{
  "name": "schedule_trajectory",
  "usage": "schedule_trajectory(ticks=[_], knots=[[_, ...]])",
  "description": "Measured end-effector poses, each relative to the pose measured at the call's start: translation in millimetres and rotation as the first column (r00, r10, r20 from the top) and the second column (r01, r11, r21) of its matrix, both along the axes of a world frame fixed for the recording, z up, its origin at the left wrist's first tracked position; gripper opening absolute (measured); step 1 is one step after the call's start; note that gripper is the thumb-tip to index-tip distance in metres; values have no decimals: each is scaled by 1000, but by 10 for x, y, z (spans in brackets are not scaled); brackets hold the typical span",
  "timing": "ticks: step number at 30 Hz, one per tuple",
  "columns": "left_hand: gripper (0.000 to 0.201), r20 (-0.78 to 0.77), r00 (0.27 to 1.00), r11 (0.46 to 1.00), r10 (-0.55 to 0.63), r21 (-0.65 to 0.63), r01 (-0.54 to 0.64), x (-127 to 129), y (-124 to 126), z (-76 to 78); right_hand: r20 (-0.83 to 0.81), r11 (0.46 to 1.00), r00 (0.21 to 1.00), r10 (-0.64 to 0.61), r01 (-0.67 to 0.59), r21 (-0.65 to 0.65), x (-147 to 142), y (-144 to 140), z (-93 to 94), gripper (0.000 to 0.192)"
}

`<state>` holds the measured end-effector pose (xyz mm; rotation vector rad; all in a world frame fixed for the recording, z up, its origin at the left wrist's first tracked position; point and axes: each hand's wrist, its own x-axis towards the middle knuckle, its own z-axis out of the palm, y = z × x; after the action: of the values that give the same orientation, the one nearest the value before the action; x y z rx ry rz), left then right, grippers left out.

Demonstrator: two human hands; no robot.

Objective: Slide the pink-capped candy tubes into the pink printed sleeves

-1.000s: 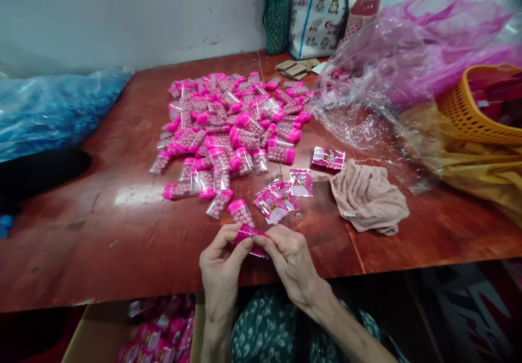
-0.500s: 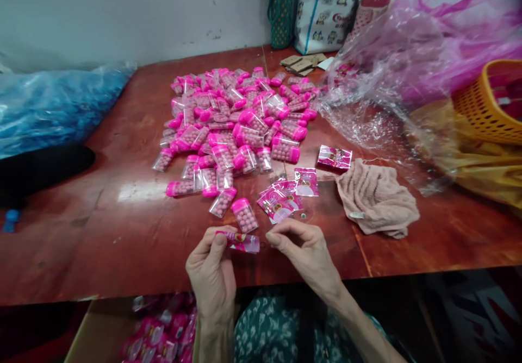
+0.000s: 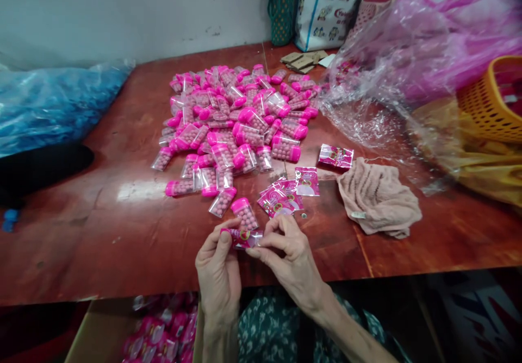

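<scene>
Candy tube (image 3: 243,238), long axis running left-right, spans our two hands: left hand (image 3: 219,270) pinches its capped end, right hand (image 3: 290,254) pinches its label end.

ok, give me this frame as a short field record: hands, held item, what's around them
left hand: pinches one end of the small pink-capped vial
right hand: fingers on the vial's other end
vial: held over the table edge, pink label on it
pile of vials: mid-table
loose labels: just beyond the hands
cloth: right of the labels
table: red-brown
box: below the table edge, pink items inside
</scene>
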<state>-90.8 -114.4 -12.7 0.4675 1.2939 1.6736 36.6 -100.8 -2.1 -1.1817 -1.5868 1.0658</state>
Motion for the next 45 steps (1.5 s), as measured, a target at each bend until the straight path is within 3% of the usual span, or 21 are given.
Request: schedule_trajectory(ticks=[5,11,13,16,19,21,23,26,28,31,34,41,45], knots=[[24,43,985,978,-164,-120,168,-79,-29,50,114,979,993,34,-56,197,-49,-12,-3,11],[22,66,998,991,5,-131,4,-320,-48,73,166,949,969,184,-219,226,25,-2,-8,12],[21,38,994,989,102,-108,-97,-419,-62,71,176,961,971,159,-193,199,49,23,3,14],[20,-5,985,983,173,-56,-173,-472,-92,89,302,986,953,-4,-47,162,-50,81,24,14],[18,-12,983,982,186,-19,-186,-412,-115,123,536,984,831,-151,77,158,-316,140,12,18],[17,-25,981,981,195,5,-195,-362,-121,140,606,988,780,-154,103,119,-497,161,-20,23],[14,-45,975,976,219,30,-218,-337,-121,145,602,992,789,-124,98,76,-596,158,-56,21],[12,-74,961,963,268,60,-264,-344,-114,130,558,996,825,-93,76,53,-533,113,-63,17],[12,-99,946,950,307,83,-300,-353,-105,112,450,998,891,-57,69,-10,-398,71,-14,17],[11,-131,927,934,352,116,-338,-327,-84,93,71,975,997,38,-21,-223,-213,15,119,20],[12,-128,934,940,333,119,-319,-255,-54,98,-172,931,979,107,-159,-328,-155,-25,233,19],[12,-120,958,963,262,101,-251,-134,-8,101,-307,880,943,125,-248,-404,-149,-21,238,17],[16,-96,981,985,171,43,-168,-131,0,90,-435,797,885,167,-381,-469,-30,43,202,25]])
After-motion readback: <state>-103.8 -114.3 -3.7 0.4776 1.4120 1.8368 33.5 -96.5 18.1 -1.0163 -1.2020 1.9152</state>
